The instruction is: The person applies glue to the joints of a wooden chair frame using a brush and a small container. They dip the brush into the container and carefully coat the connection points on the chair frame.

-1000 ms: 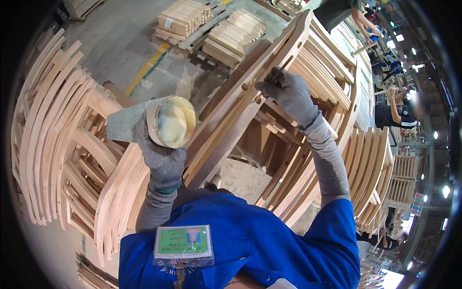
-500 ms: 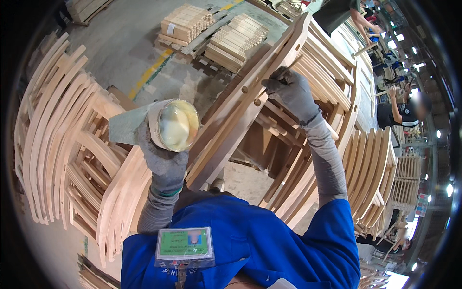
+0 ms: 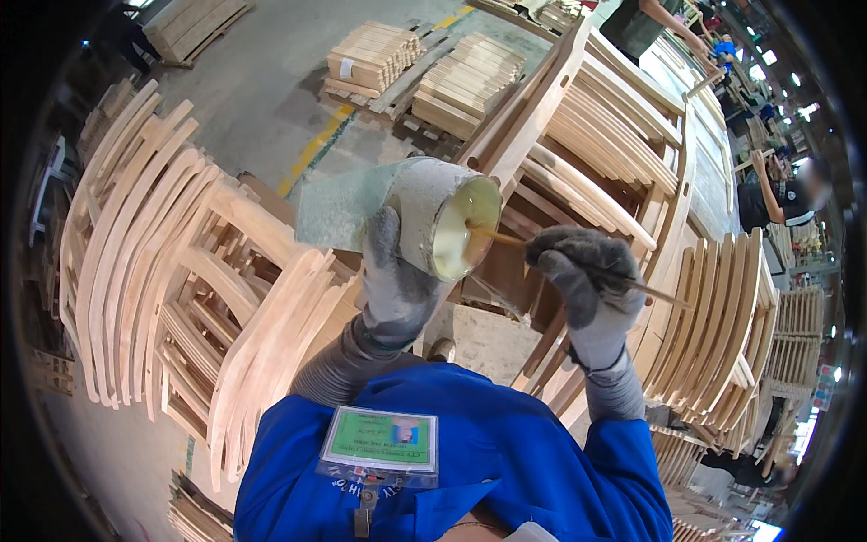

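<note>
My left hand (image 3: 395, 285), in a grey glove, grips a crusted round pot (image 3: 442, 221) tilted toward me, with pale yellow glue inside. A sheet of green-grey sandpaper (image 3: 339, 212) is pinned behind the pot by the same hand. My right hand (image 3: 587, 280), also gloved, holds a thin wooden stick (image 3: 578, 264) whose tip is dipped into the pot's mouth. Behind both hands stands a bare wooden chair frame (image 3: 560, 99), its long rail slanting up to the right.
Stacks of curved wooden chair parts (image 3: 153, 262) crowd the left, more (image 3: 713, 316) fill the right. Pallets of cut boards (image 3: 424, 68) lie on the concrete floor ahead. Other people (image 3: 777, 194) work at the far right and top.
My right hand has left the chair frame's rail and come down to the pot, putting the stick into the glue. My left hand has raised and tilted the pot toward it.
</note>
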Demonstrator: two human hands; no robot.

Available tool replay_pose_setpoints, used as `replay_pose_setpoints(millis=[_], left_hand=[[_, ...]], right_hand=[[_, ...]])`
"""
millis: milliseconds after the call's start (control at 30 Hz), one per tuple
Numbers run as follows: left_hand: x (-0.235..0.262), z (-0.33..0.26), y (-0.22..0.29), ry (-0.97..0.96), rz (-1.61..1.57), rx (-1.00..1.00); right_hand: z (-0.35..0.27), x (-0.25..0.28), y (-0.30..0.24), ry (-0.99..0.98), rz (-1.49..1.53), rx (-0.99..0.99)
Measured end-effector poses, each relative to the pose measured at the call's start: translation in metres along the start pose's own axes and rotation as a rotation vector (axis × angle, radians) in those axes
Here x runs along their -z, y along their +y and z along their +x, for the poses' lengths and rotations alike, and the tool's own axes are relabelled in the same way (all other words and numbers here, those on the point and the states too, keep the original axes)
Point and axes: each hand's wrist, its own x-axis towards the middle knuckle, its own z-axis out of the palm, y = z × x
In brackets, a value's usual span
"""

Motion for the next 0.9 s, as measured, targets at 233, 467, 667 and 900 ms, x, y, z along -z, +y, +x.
replay_pose_setpoints(millis=[233,467,667,900], left_hand=[[0.002,0.002,-0.02,-0.217,-0.218,-0.145],[-0.013,0.0,-0.024,-0.032,-0.128,-0.003],[-0.008,0.013,-0.029,0.194,0.143,-0.032],[0.039,0.045,-0.026,0.044,1.205,-0.667]], right_hand=[[-0.051,0.02,-0.004,-0.231,-0.01,0.249],[-0.05,0.018,0.0,0.062,0.235,0.133],[-0.044,0.017,0.003,0.18,0.373,-0.084],[0.089,0.066,0.012,0.206,0.473,-0.237]])
